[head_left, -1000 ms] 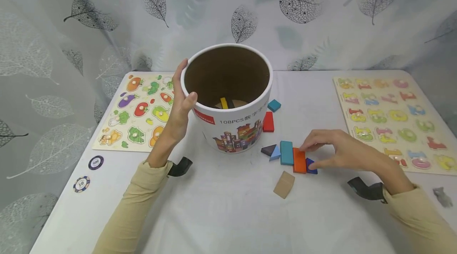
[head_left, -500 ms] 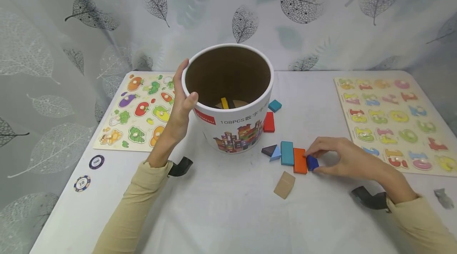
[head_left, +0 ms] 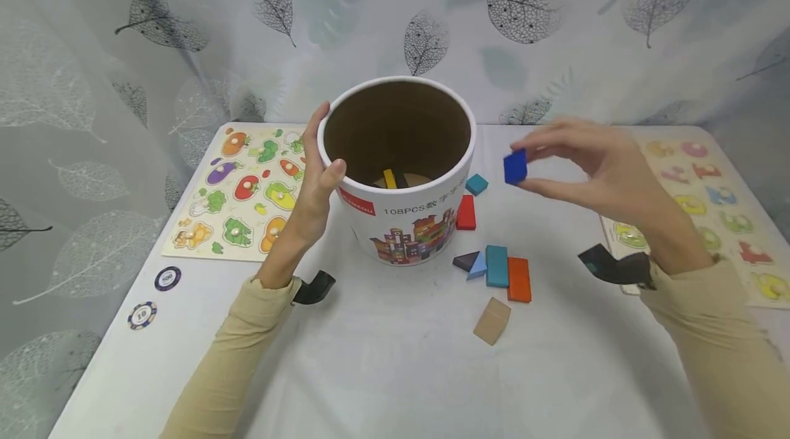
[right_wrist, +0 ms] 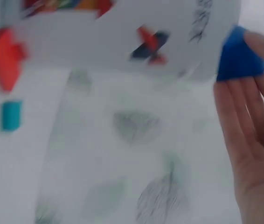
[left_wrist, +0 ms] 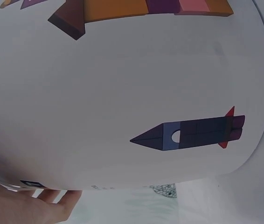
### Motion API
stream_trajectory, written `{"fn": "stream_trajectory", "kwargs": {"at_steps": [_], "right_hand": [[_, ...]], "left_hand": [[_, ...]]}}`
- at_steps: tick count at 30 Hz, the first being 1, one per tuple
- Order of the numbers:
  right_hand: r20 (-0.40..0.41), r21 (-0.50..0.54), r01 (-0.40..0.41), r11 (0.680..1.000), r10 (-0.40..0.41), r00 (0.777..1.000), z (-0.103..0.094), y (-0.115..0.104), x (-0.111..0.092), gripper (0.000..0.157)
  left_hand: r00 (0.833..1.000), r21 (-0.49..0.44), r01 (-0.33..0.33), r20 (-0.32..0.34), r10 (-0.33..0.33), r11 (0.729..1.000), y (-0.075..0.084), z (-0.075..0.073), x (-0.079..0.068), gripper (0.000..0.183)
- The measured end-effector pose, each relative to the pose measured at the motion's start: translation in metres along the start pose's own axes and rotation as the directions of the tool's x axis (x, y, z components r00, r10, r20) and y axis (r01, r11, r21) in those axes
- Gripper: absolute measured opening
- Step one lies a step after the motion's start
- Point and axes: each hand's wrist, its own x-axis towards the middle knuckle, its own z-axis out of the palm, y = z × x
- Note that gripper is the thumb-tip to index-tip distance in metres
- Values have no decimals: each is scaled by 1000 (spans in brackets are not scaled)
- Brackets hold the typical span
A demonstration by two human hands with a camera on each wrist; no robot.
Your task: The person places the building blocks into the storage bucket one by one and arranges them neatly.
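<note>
A large white bucket (head_left: pixel 364 219) with printed pictures of block buildings stands on the table, its top uncovered. My left hand (head_left: pixel 313 199) grips its rim on the left side, thumb on the outside. Down inside lies a yellow block (head_left: pixel 389 179) beside a dark one. Between thumb and fingertips my right hand (head_left: pixel 607 168) pinches a blue block (head_left: pixel 515 167), raised above the table to the right of the bucket. Below it on the cloth lie an orange-red block (head_left: pixel 519 280), a teal block (head_left: pixel 496 266), a light blue triangle (head_left: pixel 477 266) and a dark triangle (head_left: pixel 465 260).
Nearer me lies a tan wooden block (head_left: pixel 492 321). Beside the bucket are a red block (head_left: pixel 466 212) and a small teal block (head_left: pixel 476 184). A vegetable puzzle board (head_left: pixel 237 192) is at left, a number puzzle board (head_left: pixel 710 219) at right. Two poker chips (head_left: pixel 142 315) lie front left.
My right hand has picked up the blue block from beside the orange-red one and lifted it up and toward the bucket. My left hand stays on the rim.
</note>
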Motion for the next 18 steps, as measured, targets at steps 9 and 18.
{"fn": "stream_trajectory", "kwargs": {"at_steps": [9, 18], "right_hand": [[-143, 143, 131, 981, -110, 983, 36, -26, 75, 47], [-120, 130, 87, 988, -72, 990, 47, -21, 92, 45]], "left_hand": [[1000, 7, -3, 20, 3, 1000, -2, 3, 2, 111], [1000, 18, -5, 9, 5, 1000, -1, -1, 1, 110]]}}
